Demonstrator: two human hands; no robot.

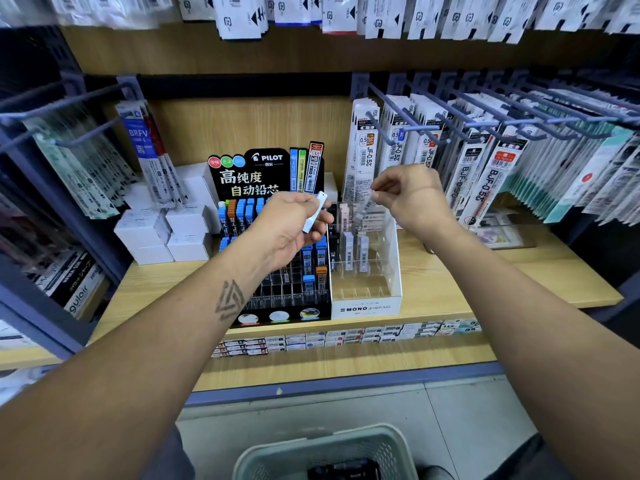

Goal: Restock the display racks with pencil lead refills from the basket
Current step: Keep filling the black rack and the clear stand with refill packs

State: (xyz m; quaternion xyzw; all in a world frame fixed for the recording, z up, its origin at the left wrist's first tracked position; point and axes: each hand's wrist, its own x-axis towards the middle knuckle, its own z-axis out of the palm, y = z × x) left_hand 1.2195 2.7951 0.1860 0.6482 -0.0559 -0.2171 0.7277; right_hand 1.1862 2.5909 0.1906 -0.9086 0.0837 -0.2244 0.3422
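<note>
From the head view, a white lead refill case (316, 212) is gripped in the curled fingers of the left hand (292, 227), held above the black Pilot rack (277, 237); a clear refill case (366, 206) is pinched at its top by the right hand (408, 197), tilted over the upper rear slots of the white Mono rack (367, 271), where two like cases are seen standing. Both racks are set side by side on the wooden shelf (485, 271); the basket (311, 448) is seen on the floor below, dark packs lying inside.
</note>
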